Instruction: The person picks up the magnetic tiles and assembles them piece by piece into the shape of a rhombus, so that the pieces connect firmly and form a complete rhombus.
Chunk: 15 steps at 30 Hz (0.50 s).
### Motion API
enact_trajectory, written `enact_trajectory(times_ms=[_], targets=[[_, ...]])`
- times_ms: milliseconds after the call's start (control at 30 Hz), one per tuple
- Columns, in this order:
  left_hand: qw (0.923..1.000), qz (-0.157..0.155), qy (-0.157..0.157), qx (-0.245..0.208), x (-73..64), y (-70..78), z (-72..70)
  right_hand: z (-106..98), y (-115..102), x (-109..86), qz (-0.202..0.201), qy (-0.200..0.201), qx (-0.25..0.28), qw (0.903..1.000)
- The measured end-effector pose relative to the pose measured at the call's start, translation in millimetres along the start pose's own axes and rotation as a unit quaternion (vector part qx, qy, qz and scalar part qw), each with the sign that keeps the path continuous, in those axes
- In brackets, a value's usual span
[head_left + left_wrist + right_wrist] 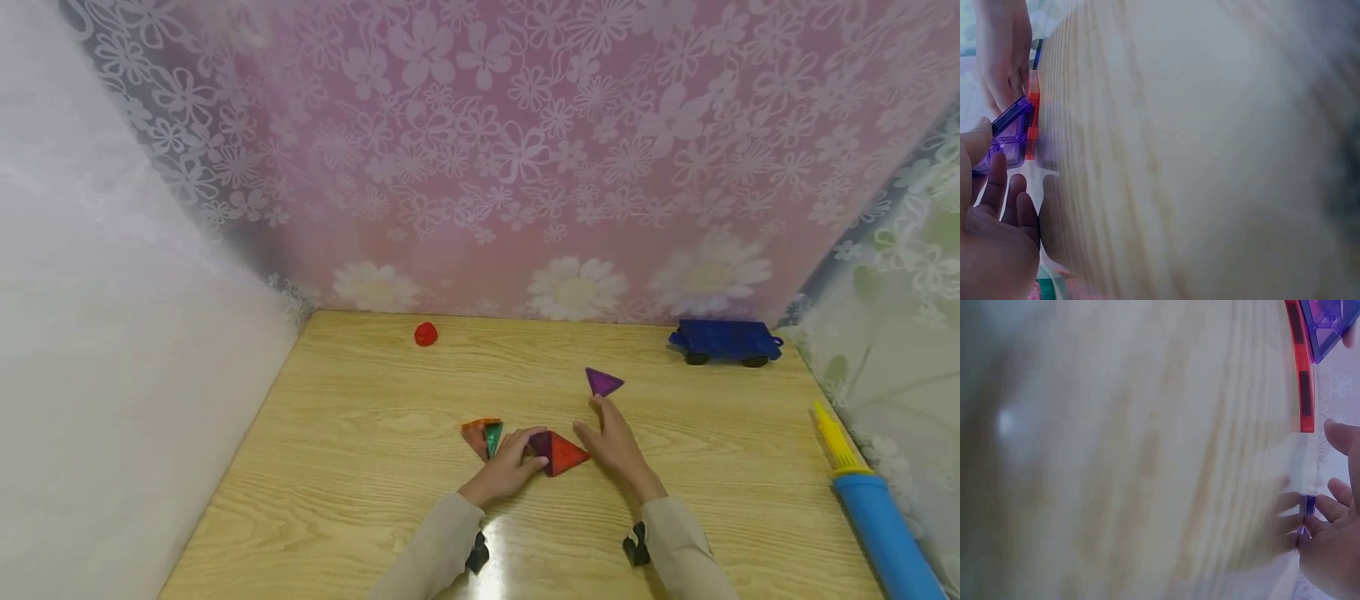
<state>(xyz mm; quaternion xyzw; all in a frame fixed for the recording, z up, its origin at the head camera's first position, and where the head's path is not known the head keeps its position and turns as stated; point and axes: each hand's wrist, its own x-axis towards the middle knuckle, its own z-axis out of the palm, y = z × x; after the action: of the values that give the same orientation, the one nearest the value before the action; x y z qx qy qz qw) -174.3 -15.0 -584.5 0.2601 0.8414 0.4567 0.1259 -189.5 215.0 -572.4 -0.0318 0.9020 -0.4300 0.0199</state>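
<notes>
My left hand [504,472] pinches a purple triangular magnetic tile [1013,134] between thumb and finger. That tile tilts up from the table, its edge against a red triangular magnetic tile [567,455] lying flat. The right hand [621,446] reaches forward, its fingertips touching a second purple triangular magnetic tile [603,382] on the table. Its thumb is apart from that tile, near the red tile's point. Just left of the left hand are an orange tile [476,437] and a green tile [492,437], partly overlapping in the head view.
A small red object [426,334] lies at the back of the wooden table [337,500]. At the back right stands a blue toy wagon [726,341] with black wheels. A blue and yellow hand pump [873,508] lies along the right edge. Flowered cloth hangs behind.
</notes>
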Motion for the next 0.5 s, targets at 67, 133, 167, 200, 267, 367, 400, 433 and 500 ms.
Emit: enact_trajectory(times_ms=[67, 133, 167, 200, 267, 367, 400, 433, 500], targets=[[1.0000, -0.002, 0.000, -0.003, -0.2, 1.1, -0.4, 0, 0, -2.2, 0.003, -0.002, 0.003, 1.0000], [1.0000, -0.005, -0.001, -0.004, -0.2, 2.3, -0.9, 0, 2, -4.3, 0.006, -0.002, 0.002, 1.0000], [1.0000, -0.007, -0.001, -0.005, -0.3, 2.8, -1.2, 0, 1, -5.7, 0.007, -0.003, 0.002, 1.0000], [1.0000, -0.008, -0.002, -0.005, -0.4, 3.3, -1.6, 0, 1, -7.4, 0.009, -0.002, 0.001, 1.0000], [1.0000, -0.010, -0.002, -0.002, -0.5, 3.6, -1.8, 0, 0, -11.1, 0.012, -0.001, 0.000, 0.9999], [0.9999, -0.009, -0.002, -0.004, -0.7, 2.9, -1.5, -1, -3, -18.6, 0.016, 0.002, 0.004, 0.9999], [0.9999, -0.009, -0.002, -0.004, -0.7, 2.7, -1.3, -1, -3, -21.3, 0.017, 0.003, 0.003, 0.9998], [1.0000, -0.008, -0.002, -0.005, -0.7, 2.3, -1.0, -1, -3, -23.7, 0.017, 0.004, 0.003, 0.9998], [0.9999, -0.007, -0.001, -0.008, -0.6, 1.9, -0.6, 0, -4, -29.3, 0.019, 0.007, 0.001, 0.9998]])
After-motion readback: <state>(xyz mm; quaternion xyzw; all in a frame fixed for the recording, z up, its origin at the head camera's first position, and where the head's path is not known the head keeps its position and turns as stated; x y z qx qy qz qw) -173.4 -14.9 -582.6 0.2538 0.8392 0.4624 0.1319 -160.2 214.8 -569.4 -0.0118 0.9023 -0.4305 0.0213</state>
